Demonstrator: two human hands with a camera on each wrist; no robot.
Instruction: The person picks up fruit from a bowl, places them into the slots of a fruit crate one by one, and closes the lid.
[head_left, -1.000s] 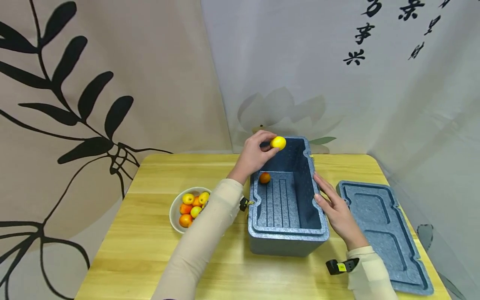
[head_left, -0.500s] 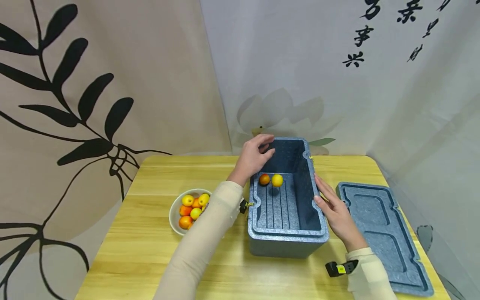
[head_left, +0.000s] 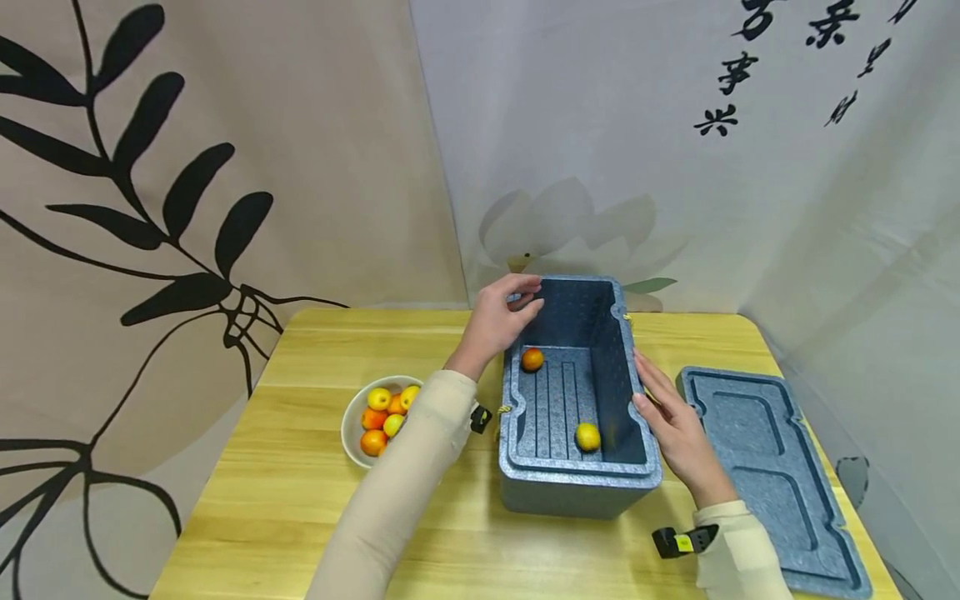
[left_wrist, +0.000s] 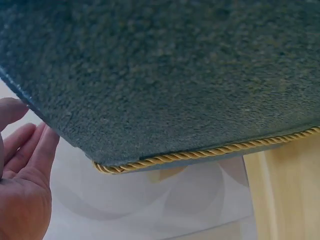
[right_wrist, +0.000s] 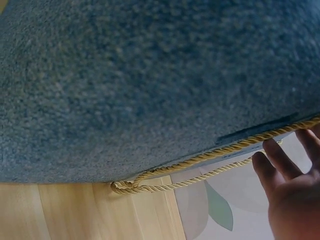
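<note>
A blue-grey foam box point(head_left: 581, 477) stands uncovered on the table. On its ribbed floor an orange fruit point(head_left: 532, 360) lies near the far left and a yellow lemon-like fruit point(head_left: 587, 437) near the front right. My left hand point(head_left: 495, 321) hovers over the box's far left rim, thumb and fingers apart, holding nothing. In the left wrist view, that hand's fingers point(left_wrist: 44, 150) appear beside the box edge. My right hand point(head_left: 678, 425) rests its extended fingers on the right rim. The right wrist view shows its fingertips point(right_wrist: 270, 147) by the gold rope point(right_wrist: 235, 146) on the box side.
Left of the box, a white bowl point(head_left: 349, 429) holds several yellow and orange fruits, partly hidden by my left sleeve point(head_left: 412, 467). The box's lid point(head_left: 772, 475) lies flat at the table's right side. Behind the wooden table point(head_left: 262, 492) hangs a printed cloth point(head_left: 360, 150).
My left hand has let go of the yellow fruit, which dropped into the box and rolled toward its front. The left hand has drawn back slightly left; the right hand stays on the rim.
</note>
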